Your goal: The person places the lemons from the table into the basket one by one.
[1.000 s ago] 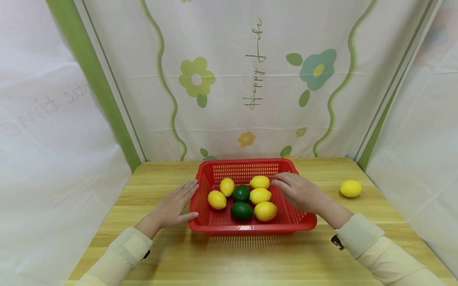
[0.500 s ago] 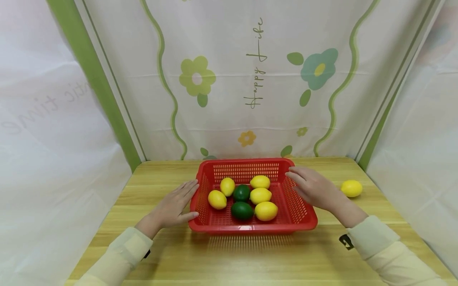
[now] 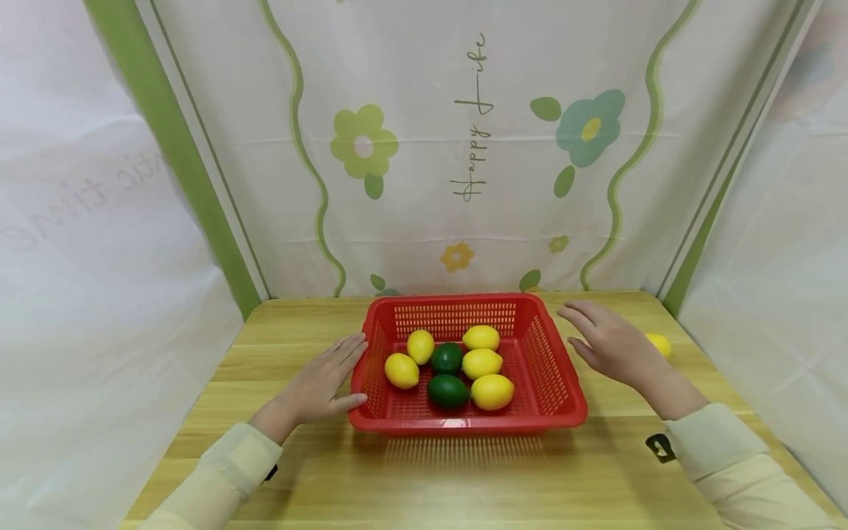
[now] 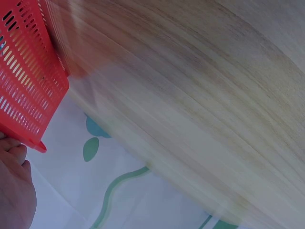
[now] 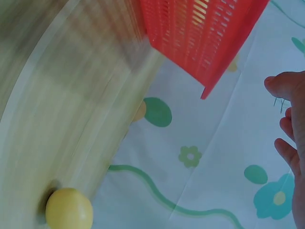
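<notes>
A red plastic basket (image 3: 467,424) with slotted walls stands mid-table, holding several yellow lemons (image 3: 492,391) and two dark green fruits (image 3: 447,391) that look like avocados or limes. My left hand (image 3: 318,384) rests on the basket's left rim with its fingers extended; the left wrist view has the hand (image 4: 16,186) at the rim too. Off the basket's right side, my right hand (image 3: 616,346) is in the air, holding nothing, fingers loosely bent. Beyond it a single lemon (image 3: 659,345) lies on the table, partly hidden by the hand; the right wrist view has this lemon (image 5: 69,209) whole.
The wooden table (image 3: 318,478) has a white patterned curtain (image 3: 424,184) behind it. White sheets (image 3: 795,294) hang along the left and right sides.
My right hand has moved out of the basket, over its right rim, and rightward toward the lone lemon. The left hand and the basket have stayed in place.
</notes>
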Tool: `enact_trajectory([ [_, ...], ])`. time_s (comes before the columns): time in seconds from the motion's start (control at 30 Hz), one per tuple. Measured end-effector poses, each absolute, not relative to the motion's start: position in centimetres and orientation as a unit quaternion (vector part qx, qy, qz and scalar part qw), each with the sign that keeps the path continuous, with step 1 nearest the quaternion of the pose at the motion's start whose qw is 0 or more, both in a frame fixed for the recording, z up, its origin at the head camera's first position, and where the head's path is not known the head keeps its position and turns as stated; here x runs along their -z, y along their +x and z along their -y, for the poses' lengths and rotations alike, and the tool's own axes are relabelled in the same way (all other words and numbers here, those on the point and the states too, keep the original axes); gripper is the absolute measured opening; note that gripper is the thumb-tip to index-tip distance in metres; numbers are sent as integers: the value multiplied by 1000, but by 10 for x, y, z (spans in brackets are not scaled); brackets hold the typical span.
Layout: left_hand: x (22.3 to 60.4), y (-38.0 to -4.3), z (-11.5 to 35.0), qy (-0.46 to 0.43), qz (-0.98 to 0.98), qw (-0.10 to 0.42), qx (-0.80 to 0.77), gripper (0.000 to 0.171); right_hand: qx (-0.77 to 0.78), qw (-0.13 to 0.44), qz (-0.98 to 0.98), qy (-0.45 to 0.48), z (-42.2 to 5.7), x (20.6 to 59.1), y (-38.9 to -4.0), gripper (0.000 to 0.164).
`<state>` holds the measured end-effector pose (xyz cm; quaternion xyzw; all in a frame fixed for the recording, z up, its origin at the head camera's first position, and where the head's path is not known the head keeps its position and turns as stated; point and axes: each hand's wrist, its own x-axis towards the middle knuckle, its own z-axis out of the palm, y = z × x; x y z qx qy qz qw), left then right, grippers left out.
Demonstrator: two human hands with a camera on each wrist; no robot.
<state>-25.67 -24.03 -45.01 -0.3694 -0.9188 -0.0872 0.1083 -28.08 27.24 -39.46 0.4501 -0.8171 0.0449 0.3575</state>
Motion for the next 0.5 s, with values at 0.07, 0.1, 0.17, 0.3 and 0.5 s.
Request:
enact_trajectory([
  [0.07, 450, -258, 241, -370, 919, 111, 84, 84, -44, 364, 818, 443, -278, 394, -281, 58],
  [0.1, 450, -258, 241, -371, 918, 113, 83, 84, -42, 368, 818, 439, -281, 394, -282, 58],
  [0.17, 450, -259, 242, -372, 917, 119, 82, 84, -43, 374, 820, 432, -286, 394, -282, 58],
  [0.3, 450, -259, 241, -378, 913, 133, 78, 83, -52, 383, 820, 422, -296, 394, -284, 59],
  [0.5, 452, -258, 241, -383, 911, 134, 78, 83, -57, 379, 830, 405, -313, 398, -287, 61],
])
